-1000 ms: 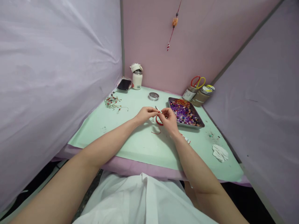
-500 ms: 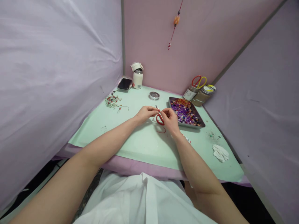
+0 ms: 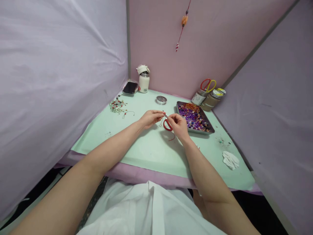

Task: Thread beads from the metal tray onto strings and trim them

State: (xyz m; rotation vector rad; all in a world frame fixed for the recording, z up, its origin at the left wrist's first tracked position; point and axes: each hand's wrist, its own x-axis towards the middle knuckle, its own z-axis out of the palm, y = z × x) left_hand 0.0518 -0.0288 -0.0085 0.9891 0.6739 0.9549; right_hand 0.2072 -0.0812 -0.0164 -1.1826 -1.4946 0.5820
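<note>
Over the middle of the green table [image 3: 151, 150] my two hands meet fingertip to fingertip. My left hand [image 3: 151, 118] is closed in a pinch on the end of a thin red cord [image 3: 171, 137]. My right hand [image 3: 179, 125] is closed round small red-handled scissors [image 3: 167, 124], whose metal tips point up and left toward the left fingers. The cord's loose end curls on the table just below my right hand. A metal tray [image 3: 207, 129] of purple and mixed beads lies right beside my right hand.
Far left lies a heap of beaded strings [image 3: 118, 106]. At the back stand a phone [image 3: 130, 87], a white bottle [image 3: 143, 80] and a small round tin [image 3: 161, 100]. Two jars, one with scissors [image 3: 207, 86], stand back right. A white cloth [image 3: 230, 160] lies near the right edge.
The loose red cord end has shifted right, from below the hands' middle to under my right hand. The scissor tips have dropped slightly toward my left fingers.
</note>
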